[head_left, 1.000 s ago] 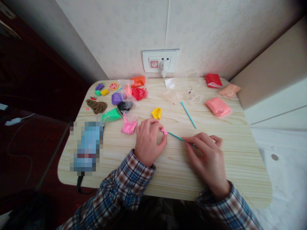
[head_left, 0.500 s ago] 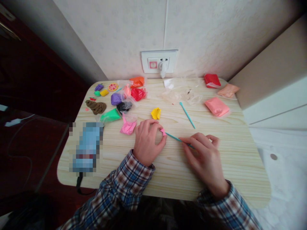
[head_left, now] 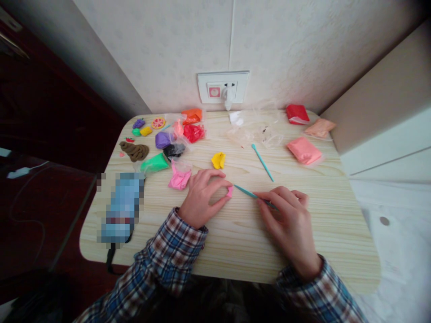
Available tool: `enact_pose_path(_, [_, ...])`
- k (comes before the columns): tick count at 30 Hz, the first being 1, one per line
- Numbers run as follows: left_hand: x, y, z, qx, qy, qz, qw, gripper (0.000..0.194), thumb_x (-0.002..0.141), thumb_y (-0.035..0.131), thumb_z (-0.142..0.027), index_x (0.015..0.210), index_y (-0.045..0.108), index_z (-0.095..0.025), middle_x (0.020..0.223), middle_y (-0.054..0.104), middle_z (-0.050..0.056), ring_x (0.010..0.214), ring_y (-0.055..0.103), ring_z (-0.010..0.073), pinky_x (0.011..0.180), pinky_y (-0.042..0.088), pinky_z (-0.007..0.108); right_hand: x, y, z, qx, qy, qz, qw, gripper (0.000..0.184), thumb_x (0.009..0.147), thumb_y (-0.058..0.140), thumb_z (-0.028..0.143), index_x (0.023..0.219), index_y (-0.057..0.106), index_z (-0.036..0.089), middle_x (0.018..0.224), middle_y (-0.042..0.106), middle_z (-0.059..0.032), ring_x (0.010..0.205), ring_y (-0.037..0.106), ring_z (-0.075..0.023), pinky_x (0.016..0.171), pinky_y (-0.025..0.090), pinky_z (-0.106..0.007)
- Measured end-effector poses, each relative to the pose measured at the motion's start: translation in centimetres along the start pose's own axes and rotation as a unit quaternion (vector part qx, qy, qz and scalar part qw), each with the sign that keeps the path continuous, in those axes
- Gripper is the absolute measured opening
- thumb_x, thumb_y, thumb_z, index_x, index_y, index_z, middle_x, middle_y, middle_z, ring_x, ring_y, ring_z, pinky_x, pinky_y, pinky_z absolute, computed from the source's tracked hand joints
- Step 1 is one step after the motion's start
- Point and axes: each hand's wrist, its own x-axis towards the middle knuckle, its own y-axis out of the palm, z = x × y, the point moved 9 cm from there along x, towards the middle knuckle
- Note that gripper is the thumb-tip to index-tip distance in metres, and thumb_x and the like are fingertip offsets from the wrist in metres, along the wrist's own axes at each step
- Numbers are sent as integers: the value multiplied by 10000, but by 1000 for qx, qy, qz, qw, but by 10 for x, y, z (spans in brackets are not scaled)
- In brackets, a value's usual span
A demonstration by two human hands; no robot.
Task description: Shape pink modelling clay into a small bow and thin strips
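Between the thumb and forefinger of my left hand (head_left: pixel 205 195) is a small pink piece of modelling clay (head_left: pixel 230 191). My right hand (head_left: pixel 288 215) pinches a thin teal modelling tool (head_left: pixel 245 191), its tip pointing left at the clay with a small gap between them. Just beyond my left hand lies a yellow lump of clay (head_left: pixel 218 160). A pink bag of clay (head_left: pixel 179 179) sits to the left of that hand. A second teal modelling tool (head_left: pixel 262 162) lies on the tabletop past my right hand.
Bags of clay, among them a green one (head_left: pixel 155 163) and a purple one (head_left: pixel 163 139), crowd the back left near a brown coil (head_left: pixel 134 150). A blurred-out device (head_left: pixel 123 206) lies at left. Clear plastic bags (head_left: pixel 256 132) and a salmon packet (head_left: pixel 305 150) stand behind.
My left hand has shifted slightly left and nearer to me with the pink clay, which now sits apart from the tool's tip. My right hand has hardly moved.
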Motion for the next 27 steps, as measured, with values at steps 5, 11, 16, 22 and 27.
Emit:
enact_pose_path(5, [0, -3, 2, -21, 14, 6, 1000, 303, 830, 620, -239, 1131, 593, -212, 1164, 583, 76, 1122, 509, 231, 982, 390, 391, 0, 2, 4, -1, -23, 5, 1000, 157, 878, 503, 173, 946, 636, 224, 780, 601, 5, 765, 555, -155, 798, 325, -366])
enact_pose_path(11, [0, -2, 1, -8, -2, -6, 1000, 180, 814, 651, -260, 979, 623, -193, 1106, 607, 68, 1093, 523, 228, 967, 391, 386, 0, 1, 7, -8, -39, 8, 999, 166, 880, 503, 160, 968, 626, 228, 784, 598, 10, 762, 546, -147, 802, 317, -362])
enact_pose_path(16, [0, -2, 3, -24, 4, -9, 1000, 152, 827, 636, -240, 970, 641, -187, 1095, 606, 64, 1084, 522, 224, 962, 391, 384, -1, -1, 6, -18, -34, -2, 999, 162, 876, 510, 158, 965, 630, 223, 780, 591, 13, 766, 549, -148, 804, 315, -364])
enact_pose_path(22, [-1, -2, 3, -38, 15, -8, 999, 302, 857, 538, -166, 1157, 573, -182, 1171, 582, 79, 1124, 505, 231, 979, 387, 395, -2, -5, 4, -9, -27, -23, 999, 163, 861, 527, 143, 970, 629, 208, 781, 591, 13, 762, 553, -146, 794, 326, -362])
enact_pose_path(27, [-2, -4, 2, -13, 8, -37, 999, 288, 799, 625, -216, 1075, 571, -154, 1117, 587, 95, 1092, 514, 246, 967, 397, 409, -2, -2, 6, -8, -38, -10, 999, 162, 864, 522, 148, 973, 628, 204, 783, 583, 10, 762, 547, -147, 789, 327, -361])
